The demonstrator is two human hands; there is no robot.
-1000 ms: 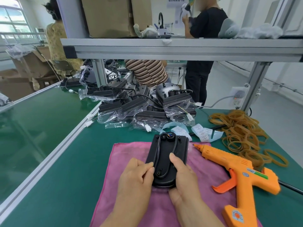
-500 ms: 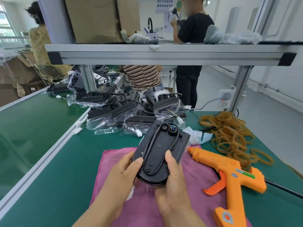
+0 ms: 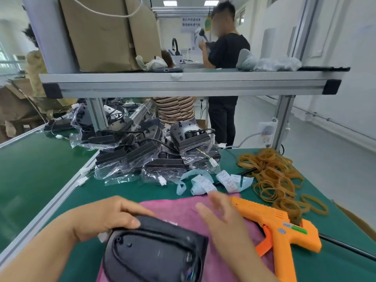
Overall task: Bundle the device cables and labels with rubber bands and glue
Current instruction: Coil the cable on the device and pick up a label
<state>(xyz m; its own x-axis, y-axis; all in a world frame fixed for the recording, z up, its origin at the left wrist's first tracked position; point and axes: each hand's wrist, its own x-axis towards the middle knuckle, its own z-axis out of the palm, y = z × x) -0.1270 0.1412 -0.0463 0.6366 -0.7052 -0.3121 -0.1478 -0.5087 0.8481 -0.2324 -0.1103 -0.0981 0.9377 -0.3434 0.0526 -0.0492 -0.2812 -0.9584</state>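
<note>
Green bench [image 3: 40, 169], workshop. Lower centre: left hand [image 3: 105, 216] gripped device [image 3: 154, 255], fingers curled over its edge, steadying it on pink cloth [image 3: 179, 208]. Right hand [image 3: 221, 216] free, fingers spread. Labels [image 3: 205, 184], glue gun [image 3: 280, 226], rubber bands [image 3: 272, 176] centre right, presumably kept within reach.

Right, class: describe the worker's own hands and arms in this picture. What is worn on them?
Nothing is worn. The left hand and right hand are bare, without gloves. The left forearm and right forearm are bare too; no sleeve comes into view. No watch, bracelet or ring shows, though the right hand is blurred, so small details there cannot be told.
</note>
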